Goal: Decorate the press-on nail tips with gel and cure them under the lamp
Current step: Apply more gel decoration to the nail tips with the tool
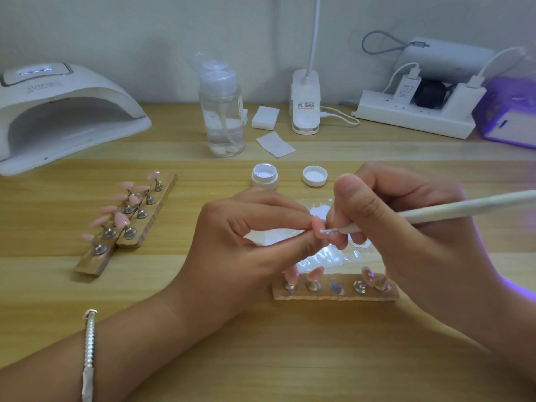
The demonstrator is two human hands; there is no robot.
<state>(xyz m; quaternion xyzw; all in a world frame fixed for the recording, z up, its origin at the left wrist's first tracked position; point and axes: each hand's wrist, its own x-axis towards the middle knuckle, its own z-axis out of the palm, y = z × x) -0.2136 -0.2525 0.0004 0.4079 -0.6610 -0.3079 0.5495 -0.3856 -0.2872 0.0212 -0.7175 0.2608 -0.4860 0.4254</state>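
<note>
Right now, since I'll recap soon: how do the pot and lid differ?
The pot is taller, open and filled with pale gel; the lid is shallow, empty, lying inner side up to the pot's right. Both are white, round, apart on the table.

This looks like a small nail-art workstation: a wooden desk against a plain pale wall, with a white curing lamp at upper left, a pump bottle top centre, a crowded power strip upper right, and stands of pink nail tips at left.
</note>
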